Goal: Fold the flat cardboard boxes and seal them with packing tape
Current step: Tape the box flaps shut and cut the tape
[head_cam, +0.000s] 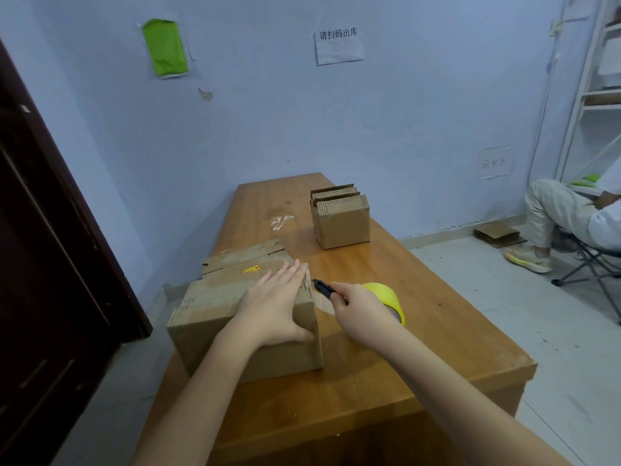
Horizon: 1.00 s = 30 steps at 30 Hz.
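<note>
Two hands in use, one folded box in hand. Item: box (235, 327), near left part of the table (437, 331), upright, top flaps closed with clear tape across them. My left hand (275, 307) lies flat on its top at the right edge, fingers straight, thumb hooked down over the near right corner, pressing. Item: knife (327, 290), black, gripped in my right hand (363, 311), fingers curled round the handle, tip pointing at the box's far right top corner, just beside my left fingertips. Item: tape roll (389, 297), yellow, lying behind my right hand, a clear strip running from it to the box side. Risk, as I judge it: the blade slipping toward my left fingers, or slicing the cardboard instead of the strip; slack tape may wrinkle or lift. Also held: flat boxes (242, 260) behind the folded one; a second box (341, 218), far right, packed with cardboard pieces.
</note>
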### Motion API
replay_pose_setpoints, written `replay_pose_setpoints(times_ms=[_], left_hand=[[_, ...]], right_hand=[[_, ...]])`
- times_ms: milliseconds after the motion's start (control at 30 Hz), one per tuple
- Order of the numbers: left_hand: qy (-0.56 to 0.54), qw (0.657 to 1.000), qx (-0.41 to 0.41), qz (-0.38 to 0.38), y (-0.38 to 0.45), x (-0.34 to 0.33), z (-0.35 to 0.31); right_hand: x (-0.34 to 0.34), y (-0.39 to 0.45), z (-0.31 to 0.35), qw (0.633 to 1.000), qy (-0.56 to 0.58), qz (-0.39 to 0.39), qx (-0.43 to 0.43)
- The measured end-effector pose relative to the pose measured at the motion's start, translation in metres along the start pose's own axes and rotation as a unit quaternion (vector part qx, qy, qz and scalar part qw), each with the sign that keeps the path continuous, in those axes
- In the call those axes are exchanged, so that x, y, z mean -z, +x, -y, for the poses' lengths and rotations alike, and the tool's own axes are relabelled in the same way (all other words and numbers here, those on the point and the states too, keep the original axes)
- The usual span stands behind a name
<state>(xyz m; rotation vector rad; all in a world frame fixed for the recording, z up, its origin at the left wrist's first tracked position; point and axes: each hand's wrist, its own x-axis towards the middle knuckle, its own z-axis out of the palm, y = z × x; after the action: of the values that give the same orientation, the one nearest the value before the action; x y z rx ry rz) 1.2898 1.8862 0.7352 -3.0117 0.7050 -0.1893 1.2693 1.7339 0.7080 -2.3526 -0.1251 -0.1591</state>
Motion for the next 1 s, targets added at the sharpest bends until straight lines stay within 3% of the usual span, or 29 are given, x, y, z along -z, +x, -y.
replay_pose_setpoints(times_ms=[467, 1000], left_hand=[[0.007, 1.000, 0.012, 0.004, 0.000, 0.000, -0.003], [0.009, 1.000, 0.013, 0.008, -0.001, -0.001, -0.002]], right_hand=[[-0.005, -0.041, 0.003, 0.997, -0.068, -0.019, 0.033], [-0.007, -0.065, 0.006, 0.999, -0.040, -0.025, 0.023]])
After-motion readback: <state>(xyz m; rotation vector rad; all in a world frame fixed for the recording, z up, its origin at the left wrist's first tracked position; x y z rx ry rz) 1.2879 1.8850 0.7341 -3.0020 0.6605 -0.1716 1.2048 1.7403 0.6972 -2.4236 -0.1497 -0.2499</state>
